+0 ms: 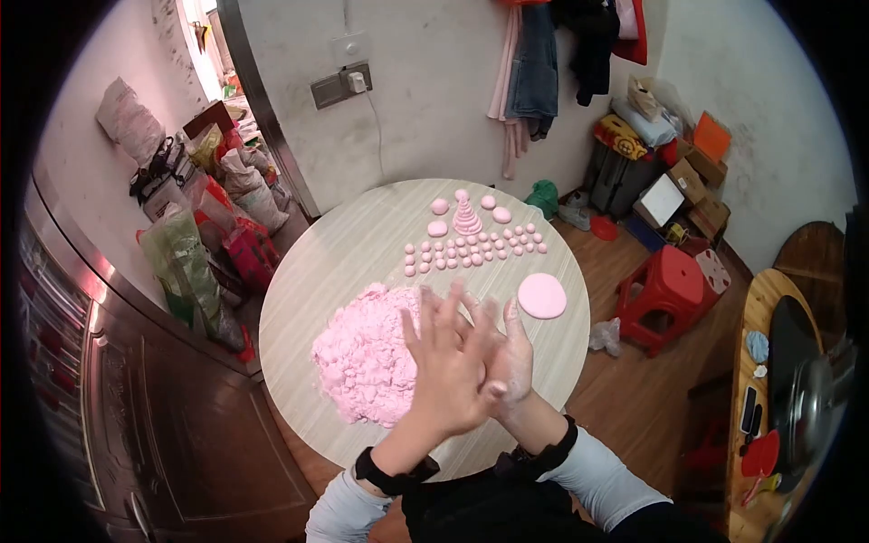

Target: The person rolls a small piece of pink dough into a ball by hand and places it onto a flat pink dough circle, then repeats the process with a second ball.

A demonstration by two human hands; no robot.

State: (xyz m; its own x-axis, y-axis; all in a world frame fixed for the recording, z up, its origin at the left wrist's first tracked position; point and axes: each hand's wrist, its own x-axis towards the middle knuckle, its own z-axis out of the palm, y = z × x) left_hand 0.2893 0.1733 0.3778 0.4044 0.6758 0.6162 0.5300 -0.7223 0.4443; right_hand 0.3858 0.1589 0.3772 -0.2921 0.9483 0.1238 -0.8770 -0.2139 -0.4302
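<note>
My left hand [448, 366] lies across the palm of my right hand [514, 362] above the round table [299, 271]. Both hands have their fingers stretched out, blurred by motion, with pale residue on the skin. Whether anything sits between the palms is hidden. Beside my left hand spreads a large crumbly heap of pink, dough-like material [367, 348]. A flat pink disc [542, 296] lies just beyond my right hand. Farther back are rows of small pink balls [471, 251], a tapering stack of pink rings [466, 217] and several larger pink balls [501, 214].
Right of the table stand a red plastic stool [665, 290] and a wooden side table [751, 362] bearing a lidded pan [806, 416]. Filled bags [181, 262] crowd the doorway at left. Clothes [534, 72] hang on the back wall, near boxes [697, 195].
</note>
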